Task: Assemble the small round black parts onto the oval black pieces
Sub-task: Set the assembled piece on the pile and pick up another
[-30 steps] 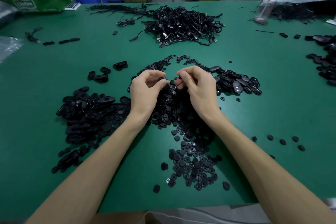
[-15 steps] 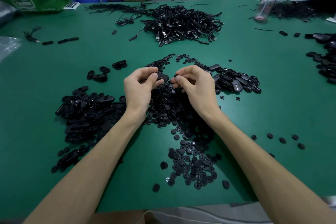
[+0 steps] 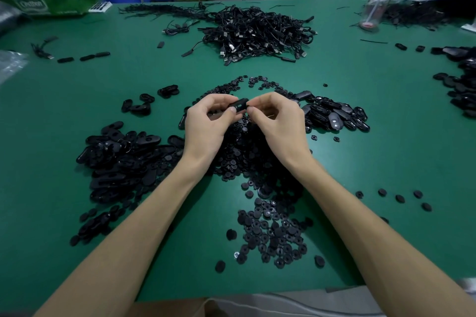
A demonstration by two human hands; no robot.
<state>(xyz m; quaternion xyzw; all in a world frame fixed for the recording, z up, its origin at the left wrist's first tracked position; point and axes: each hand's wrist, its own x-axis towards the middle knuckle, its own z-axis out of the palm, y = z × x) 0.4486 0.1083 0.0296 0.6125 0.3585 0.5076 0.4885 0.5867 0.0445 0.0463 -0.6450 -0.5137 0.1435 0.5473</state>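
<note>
1. Compared with half a second ago, the two hands have come closer together and a little higher above the pile, and the oval black piece (image 3: 240,105) now bridges the gap between them.
2. The left hand (image 3: 208,123) holds the oval black piece at its left end, with thumb and fingers (image 3: 232,110) closed on it.
3. The right hand (image 3: 277,121) has its fingers pinched together at the right end of the same piece. I judge that a small round black part is being pressed in there, but the part itself is hidden by the fingertips, so I cannot tell for sure.
4. The piece is lifted in the air, above the central heap of small round black parts (image 3: 273,231) that lies on the green desk (image 3: 386,136).
5. Done so far, as I judge it: a pile of oval pieces at the right (image 3: 334,116) shows light spots in the middle of some, which may be finished ones. It is small.
6. Left to do: the heap of oval pieces at the left (image 3: 121,162) is much bigger, and the round parts are still very many. So the task looks to be in an early part, with most pieces not yet assembled.
7. A tangle of black cables (image 3: 257,31) and a clear water bottle (image 3: 377,2) stand farther back and are not in use.
</note>
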